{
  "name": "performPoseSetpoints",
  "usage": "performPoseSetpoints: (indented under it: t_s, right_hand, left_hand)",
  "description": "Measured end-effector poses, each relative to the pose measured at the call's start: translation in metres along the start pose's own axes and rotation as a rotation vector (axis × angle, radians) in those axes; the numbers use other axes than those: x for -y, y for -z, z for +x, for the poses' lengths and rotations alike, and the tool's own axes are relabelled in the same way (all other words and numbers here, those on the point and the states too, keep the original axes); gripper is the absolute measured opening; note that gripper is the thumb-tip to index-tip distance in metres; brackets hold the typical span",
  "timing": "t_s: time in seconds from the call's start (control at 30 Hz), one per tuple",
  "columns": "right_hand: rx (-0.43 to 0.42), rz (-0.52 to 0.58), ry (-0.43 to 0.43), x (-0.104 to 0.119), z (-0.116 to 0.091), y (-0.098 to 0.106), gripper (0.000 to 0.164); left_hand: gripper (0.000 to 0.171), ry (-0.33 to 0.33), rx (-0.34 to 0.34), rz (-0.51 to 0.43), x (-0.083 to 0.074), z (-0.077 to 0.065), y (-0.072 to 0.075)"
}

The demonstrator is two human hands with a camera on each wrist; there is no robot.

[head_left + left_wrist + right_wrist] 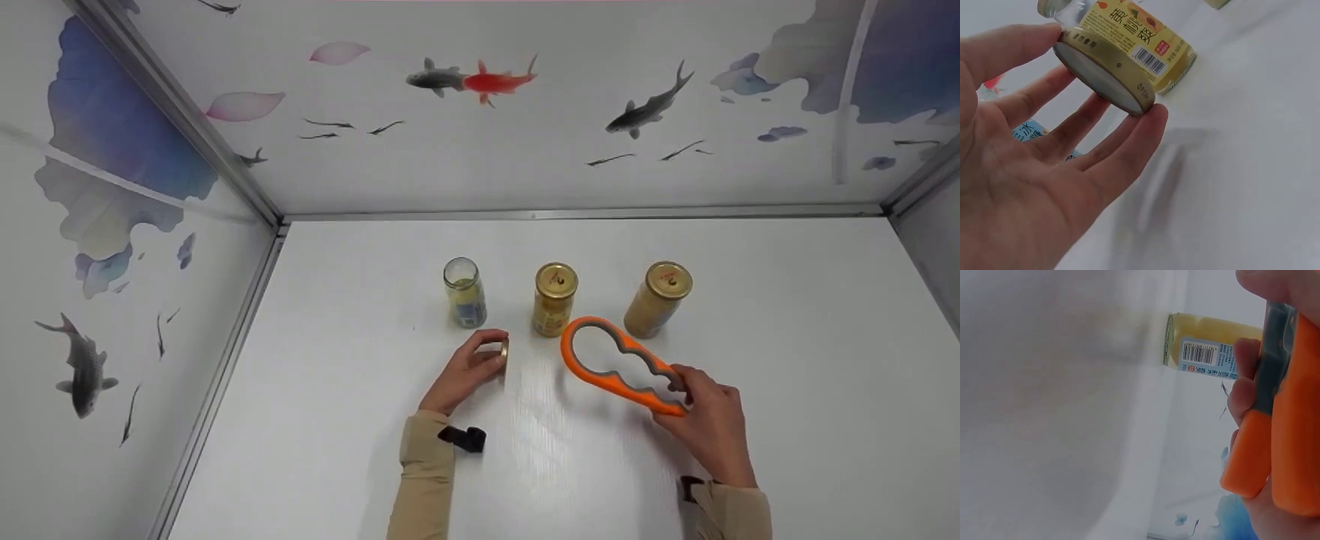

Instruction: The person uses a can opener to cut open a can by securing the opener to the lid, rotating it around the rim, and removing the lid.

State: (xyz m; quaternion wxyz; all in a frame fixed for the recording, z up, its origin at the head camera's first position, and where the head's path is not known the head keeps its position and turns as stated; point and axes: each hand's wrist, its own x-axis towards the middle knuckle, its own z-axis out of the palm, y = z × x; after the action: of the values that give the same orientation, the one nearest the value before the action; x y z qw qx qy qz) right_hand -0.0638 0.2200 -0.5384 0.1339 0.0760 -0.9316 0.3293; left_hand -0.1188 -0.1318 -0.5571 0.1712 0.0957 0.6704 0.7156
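My left hand (463, 376) pinches a gold jar lid (1129, 80) by its rim between thumb and fingertips. The lid stands on edge, its pale inside facing the palm. Just beyond this hand is an open glass jar (469, 311) with a blue label and pale contents. In my right hand (711, 420) is an orange jar opener (611, 382) with grey scalloped inner edges, gripped by its handle ends. Its loop reaches toward the middle jar (553, 307), which has a gold lid and a yellow peach label (1139, 31).
Another gold-lidded jar (654, 304) stands to the right, beyond the opener. All three jars stand in a row on the white table (337, 450). Walls printed with fish (499, 82) enclose the back and the left side.
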Motion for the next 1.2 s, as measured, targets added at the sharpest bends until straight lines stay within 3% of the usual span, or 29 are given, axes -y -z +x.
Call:
performPoseSetpoints:
  t_s: [0.27,0.53,0.77,1.07,1.2]
  right_hand:
    - [0.034,-0.023,-0.052,-0.001,0.0,0.004,0.056]
    - [0.048,-0.024,-0.07,-0.002,0.0,0.004,0.056]
    - [0.042,-0.019,-0.05,-0.002,-0.003,0.001,0.057]
    - [0.066,-0.009,-0.058,-0.003,-0.006,0.0,0.055]
    - [0.085,-0.014,-0.074,-0.003,-0.006,-0.001,0.054]
  left_hand:
    - [0.043,0.036,-0.108,0.231,-0.006,-0.007,0.013]
    - [0.038,-0.039,-0.137,0.434,-0.012,-0.009,0.023]
    - [0.034,-0.104,-0.127,0.683,-0.015,-0.006,0.027]
    - [0.036,0.009,-0.147,0.977,-0.022,0.002,0.017]
    - [0.036,0.02,-0.155,1.101,-0.024,0.006,0.011]
